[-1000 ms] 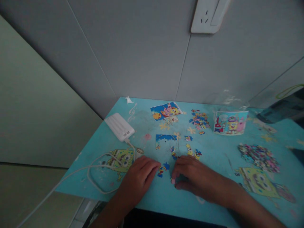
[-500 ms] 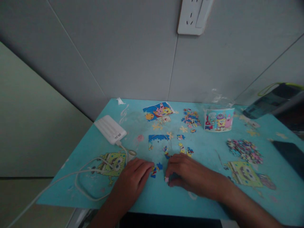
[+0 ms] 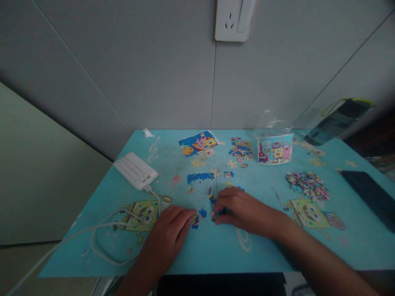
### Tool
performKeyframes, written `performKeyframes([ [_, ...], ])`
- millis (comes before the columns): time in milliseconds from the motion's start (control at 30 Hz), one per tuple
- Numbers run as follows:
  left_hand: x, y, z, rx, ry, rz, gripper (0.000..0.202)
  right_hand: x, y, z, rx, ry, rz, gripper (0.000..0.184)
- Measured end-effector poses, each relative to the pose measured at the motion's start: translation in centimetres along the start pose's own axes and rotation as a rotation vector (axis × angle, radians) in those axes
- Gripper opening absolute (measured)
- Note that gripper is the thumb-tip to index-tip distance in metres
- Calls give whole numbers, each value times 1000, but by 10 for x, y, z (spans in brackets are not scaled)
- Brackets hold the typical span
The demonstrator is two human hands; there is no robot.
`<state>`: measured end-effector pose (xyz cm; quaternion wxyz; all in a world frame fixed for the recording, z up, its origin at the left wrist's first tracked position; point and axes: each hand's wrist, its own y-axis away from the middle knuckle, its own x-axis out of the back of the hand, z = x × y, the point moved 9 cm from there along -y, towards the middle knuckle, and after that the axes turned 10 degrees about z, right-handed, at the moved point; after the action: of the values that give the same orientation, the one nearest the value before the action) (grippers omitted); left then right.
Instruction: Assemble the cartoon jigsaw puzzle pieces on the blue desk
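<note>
My left hand [image 3: 174, 226] rests on the table with its fingers together, the tips on the left edge of a small cluster of joined jigsaw puzzle pieces [image 3: 202, 213] in blue, yellow and red. Just right of that cluster, my right hand [image 3: 233, 205] is closed in a pinch on a small puzzle piece [image 3: 213, 216], mostly covered by the fingers. Beyond the hands lies a partly joined blue puzzle border [image 3: 200, 177]. A short run of pieces [image 3: 210, 194] stands by my right fingertips. Another piece [image 3: 228, 174] lies behind my right hand.
A picture card [image 3: 199, 144], a loose heap of pieces [image 3: 240, 150] and a clear container with a cartoon label [image 3: 275, 150] stand at the back. Right are a second heap [image 3: 307, 186], a dark phone-like slab [image 3: 370, 197] and a bottle [image 3: 338, 121]. Left is a cabled power bank [image 3: 135, 170].
The view has shifted slightly. My right hand has moved a little away from me with the piece, to beside the cluster's right side. My left hand stays at the cluster.
</note>
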<state>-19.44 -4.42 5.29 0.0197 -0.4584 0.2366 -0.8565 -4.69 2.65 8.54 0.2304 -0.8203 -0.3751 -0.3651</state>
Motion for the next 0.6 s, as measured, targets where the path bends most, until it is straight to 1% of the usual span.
performKeyframes([
  [67, 1, -1, 0, -3, -11, 13, 24, 10, -2, 2, 0, -11, 65, 18],
  [100, 1, -1, 1, -5, -16, 23, 25, 19, -3, 6, -19, -12, 130, 21],
  [233, 3, -1, 1, -10, -29, 43, 30, 66, 1, 36, -193, 10, 513, 28],
  [300, 3, 0, 0, -10, -33, 39, 30, 82, 8, 50, -270, 34, 649, 31],
  [333, 2, 1, 0, -8, -34, 37, 29, 87, 10, 55, -296, 47, 687, 31],
  [433, 3, 1, -1, 6, -22, 43, 25, 92, 14, 63, -326, 87, 721, 32],
  [600, 3, 0, -1, 28, -4, 32, 18, 86, 11, 62, -313, 126, 656, 29],
])
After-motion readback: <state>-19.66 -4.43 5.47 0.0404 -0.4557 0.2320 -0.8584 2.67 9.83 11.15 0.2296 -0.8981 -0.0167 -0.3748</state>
